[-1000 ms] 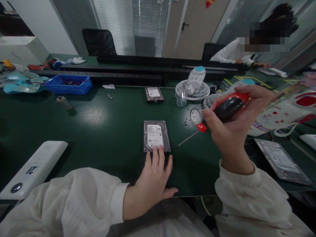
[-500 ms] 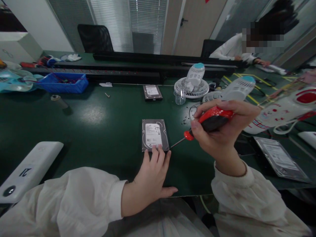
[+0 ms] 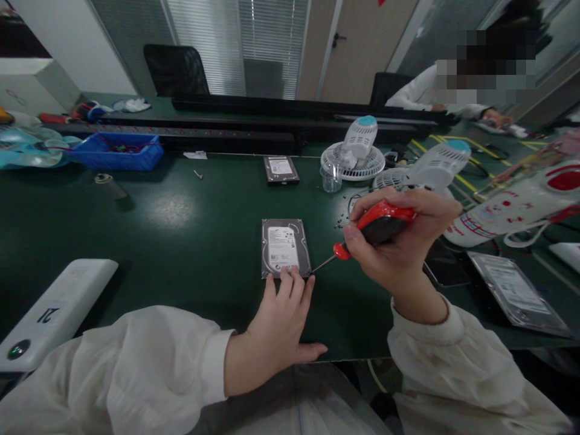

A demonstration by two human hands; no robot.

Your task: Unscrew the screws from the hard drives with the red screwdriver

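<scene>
A hard drive [image 3: 281, 244] with a white label lies flat on the green table in front of me. My left hand [image 3: 283, 314] rests on its near edge, fingers stretched out and thumb pointing to the right. In my right hand [image 3: 403, 241] is a red and black screwdriver [image 3: 385, 222], wrapped by the fingers and held at a slant. Its tip reaches the drive's near right corner, close to my left index finger. Whether the tip sits in a screw is too small to tell.
A second hard drive [image 3: 281, 170] lies farther back, another drive [image 3: 516, 293] at the right. White fan parts [image 3: 360, 142], a clear cup [image 3: 331, 179] and small screws stand right of centre. A blue tray [image 3: 118, 152] and a white device [image 3: 58, 311] are at the left. A person sits across the table.
My right hand has moved a little left and down, bringing the screwdriver's tip to the drive's corner. The left hand has stayed on the drive.
</scene>
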